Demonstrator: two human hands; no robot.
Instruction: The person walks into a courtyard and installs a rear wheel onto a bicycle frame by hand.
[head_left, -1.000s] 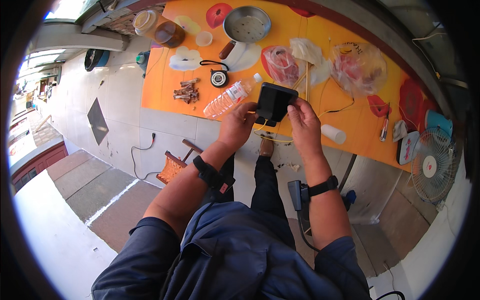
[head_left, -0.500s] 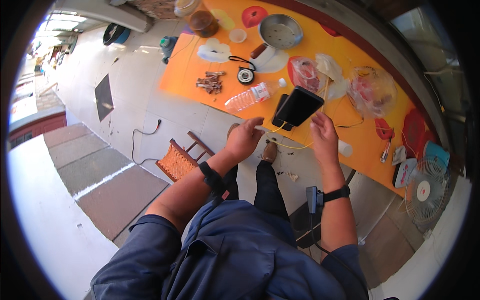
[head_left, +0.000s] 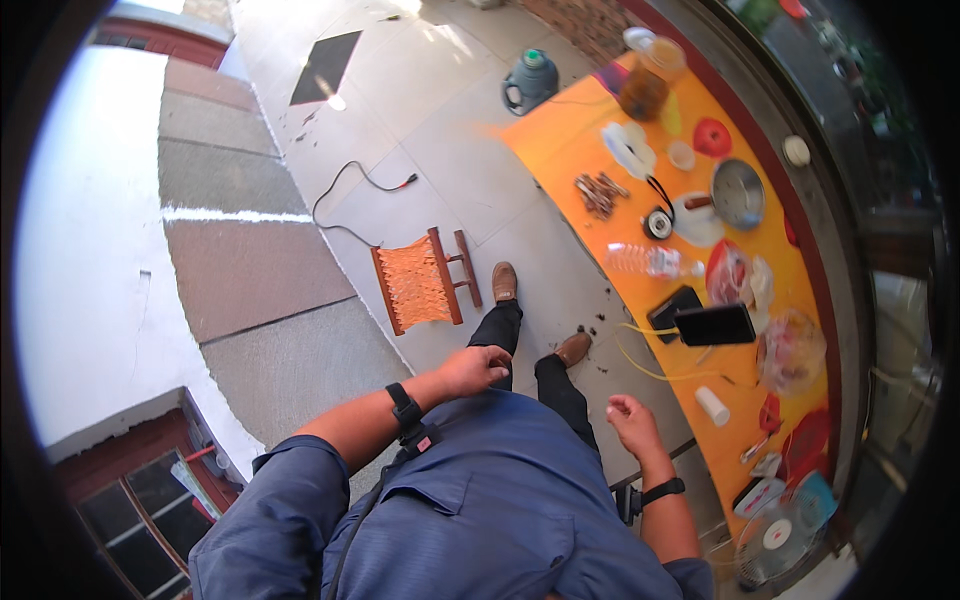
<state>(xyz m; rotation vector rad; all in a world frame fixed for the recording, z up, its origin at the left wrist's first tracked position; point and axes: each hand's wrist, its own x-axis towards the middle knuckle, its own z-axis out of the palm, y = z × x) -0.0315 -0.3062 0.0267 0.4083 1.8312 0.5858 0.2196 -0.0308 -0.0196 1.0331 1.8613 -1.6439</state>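
My left hand (head_left: 476, 371) hangs in front of my body above the dark trousers, its fingers loosely bent with nothing visible in them. Between my body and the table's near edge is my right hand (head_left: 632, 424), fingers slightly curled and apart, also without anything in it. Closest to it on the orange table (head_left: 680, 385) is a white cylinder (head_left: 712, 406) lying on its side. Beyond that stands a black phone (head_left: 716, 325), tilted, with a dark flat object (head_left: 674, 312) behind it. A yellow cable (head_left: 648, 372) loops from there over the table edge.
On the table are a clear bottle (head_left: 655, 261), a tape measure (head_left: 658, 223), a saucepan (head_left: 738, 194), plastic bags (head_left: 792, 350) and a small fan (head_left: 775, 540). A low woven stool (head_left: 418, 283) and a cable (head_left: 325, 195) occupy the floor. A large jug (head_left: 530, 82) stands past the table.
Both hands have drawn back from the phone toward my body. My view has turned left, so the table now sits on the right. The phone stays on the table.
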